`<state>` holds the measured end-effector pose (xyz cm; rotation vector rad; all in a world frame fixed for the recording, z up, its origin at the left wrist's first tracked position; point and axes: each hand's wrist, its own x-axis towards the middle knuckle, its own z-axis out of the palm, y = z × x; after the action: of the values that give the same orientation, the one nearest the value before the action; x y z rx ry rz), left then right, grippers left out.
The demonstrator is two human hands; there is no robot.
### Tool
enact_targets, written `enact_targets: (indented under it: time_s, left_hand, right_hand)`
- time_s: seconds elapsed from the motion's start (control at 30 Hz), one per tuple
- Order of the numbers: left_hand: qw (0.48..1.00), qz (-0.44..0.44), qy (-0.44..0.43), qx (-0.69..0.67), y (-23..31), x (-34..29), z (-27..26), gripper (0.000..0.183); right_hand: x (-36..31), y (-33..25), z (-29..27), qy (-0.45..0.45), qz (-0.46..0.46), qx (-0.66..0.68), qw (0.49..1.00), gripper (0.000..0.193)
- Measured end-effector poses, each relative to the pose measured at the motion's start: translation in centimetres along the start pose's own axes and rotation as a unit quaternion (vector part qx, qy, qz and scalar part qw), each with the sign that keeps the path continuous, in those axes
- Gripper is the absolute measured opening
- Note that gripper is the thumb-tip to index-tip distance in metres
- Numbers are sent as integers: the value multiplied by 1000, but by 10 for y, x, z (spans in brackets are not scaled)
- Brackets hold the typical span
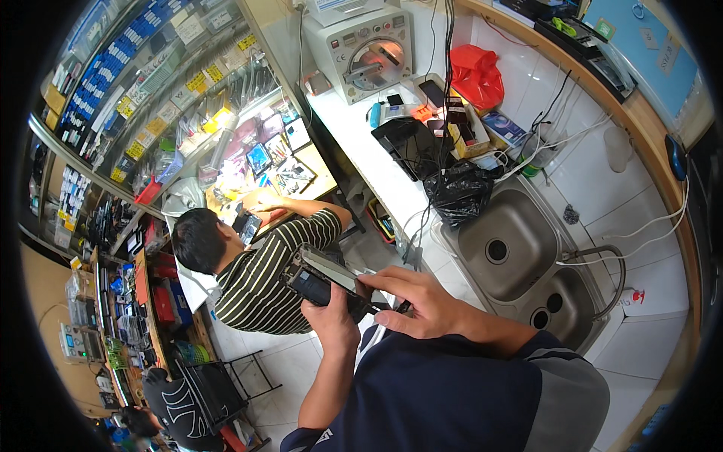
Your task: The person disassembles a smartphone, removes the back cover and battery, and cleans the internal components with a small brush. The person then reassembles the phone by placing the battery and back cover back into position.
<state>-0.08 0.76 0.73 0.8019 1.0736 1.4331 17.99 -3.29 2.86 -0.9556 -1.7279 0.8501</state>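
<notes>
1. Bare hands meet over an opened phone: the left hand [334, 320] is curled round the lower body, thumb along one edge, while the right hand [418, 297] sits half closed at the near end, forefinger on the rim.
2. Between the right thumb and fingers shows a slim dark item [404, 306], too small to identify.
3. Held in the air in front of the wearer's dark shirt [452, 384], the phone [310, 286] lies tilted, its dark interior beside a pale grey panel [328, 265]; whether the two are joined is unclear.
4. Work in hand appears to be fine handling at the opened edge; the next move would seem to call for a firm left hold and light right fingertips.
5. Beyond, a co-worker in a striped shirt [279, 282] bends near a lit worktop [322, 175]; a steel sink [520, 215] stands at right.
</notes>
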Motion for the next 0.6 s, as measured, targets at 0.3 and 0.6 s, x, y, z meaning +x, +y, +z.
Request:
enact_targets:
  time_s: [0.3, 0.6]
  left_hand:
    - [999, -38, 5, 13, -2, -2, -9, 18]
    - [942, -95, -174, -270, 16, -5, 4, 83]
  right_hand:
    - [3, -10, -1, 18, 16, -8, 1000, 63]
    - [5, -4, 15, 98, -54, -164, 980, 84]
